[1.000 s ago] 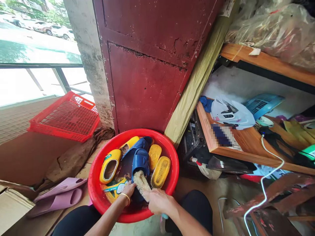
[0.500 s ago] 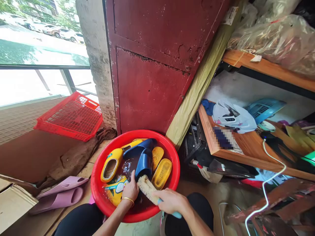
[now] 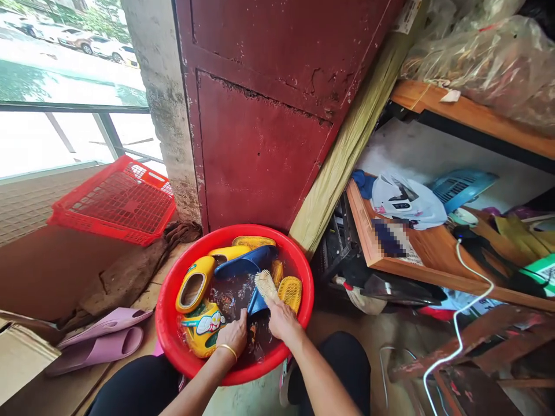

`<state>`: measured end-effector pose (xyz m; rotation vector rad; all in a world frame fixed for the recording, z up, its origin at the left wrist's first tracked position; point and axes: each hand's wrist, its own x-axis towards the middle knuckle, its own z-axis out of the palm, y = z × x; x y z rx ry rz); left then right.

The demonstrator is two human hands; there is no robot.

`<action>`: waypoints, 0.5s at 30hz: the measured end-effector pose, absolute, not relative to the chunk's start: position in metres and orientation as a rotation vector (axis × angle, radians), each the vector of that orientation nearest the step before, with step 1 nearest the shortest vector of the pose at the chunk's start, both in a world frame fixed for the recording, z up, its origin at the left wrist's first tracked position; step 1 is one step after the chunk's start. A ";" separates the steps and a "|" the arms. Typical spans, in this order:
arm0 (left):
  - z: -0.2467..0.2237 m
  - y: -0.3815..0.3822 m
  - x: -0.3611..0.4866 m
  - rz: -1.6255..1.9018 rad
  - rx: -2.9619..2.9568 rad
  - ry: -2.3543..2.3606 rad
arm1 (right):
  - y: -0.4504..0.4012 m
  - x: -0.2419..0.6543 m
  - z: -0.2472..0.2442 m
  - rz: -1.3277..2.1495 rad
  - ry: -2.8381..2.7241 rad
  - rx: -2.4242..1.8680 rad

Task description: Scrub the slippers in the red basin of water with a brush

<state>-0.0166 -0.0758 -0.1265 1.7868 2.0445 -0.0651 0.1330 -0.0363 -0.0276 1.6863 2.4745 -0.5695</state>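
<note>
Hands: close together, inside red basin (image 3: 161,323). Right hand (image 3: 282,320): clamped on scrub brush (image 3: 265,284), bristles up, just above blue slipper (image 3: 256,303). Left hand (image 3: 232,340): fingers under brown water (image 3: 229,297), grip hidden, just beside yellow clog (image 3: 202,330).

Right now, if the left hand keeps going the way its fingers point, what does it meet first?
Probably the blue slipper lying in the murky water of the red basin. It sits just ahead of the left hand, though the water hides the depth, so they may already be touching.
</note>
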 end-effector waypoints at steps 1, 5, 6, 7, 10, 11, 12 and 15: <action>-0.126 -0.076 -0.016 -0.084 1.798 2.045 | -0.033 0.130 -0.027 -0.564 2.471 1.675; -0.126 -0.072 -0.016 -0.126 1.802 2.041 | -0.049 0.139 -0.024 -0.616 2.503 1.503; -0.126 -0.071 -0.016 -0.125 1.797 2.035 | -0.058 0.144 -0.024 -0.627 2.501 1.458; -0.126 -0.071 -0.016 -0.118 1.791 2.026 | -0.068 0.149 -0.025 -0.635 2.498 1.422; -0.125 -0.070 -0.014 -0.076 1.773 2.010 | -0.081 0.158 -0.025 -0.628 2.469 1.406; -0.125 -0.070 -0.014 -0.065 1.769 2.008 | -0.077 0.158 -0.024 -0.619 2.452 1.430; -0.124 -0.071 -0.013 -0.057 1.766 2.009 | -0.070 0.156 -0.024 -0.607 2.434 1.467; -0.119 -0.073 -0.012 -0.055 1.770 2.011 | -0.036 0.145 -0.023 -0.579 2.401 1.598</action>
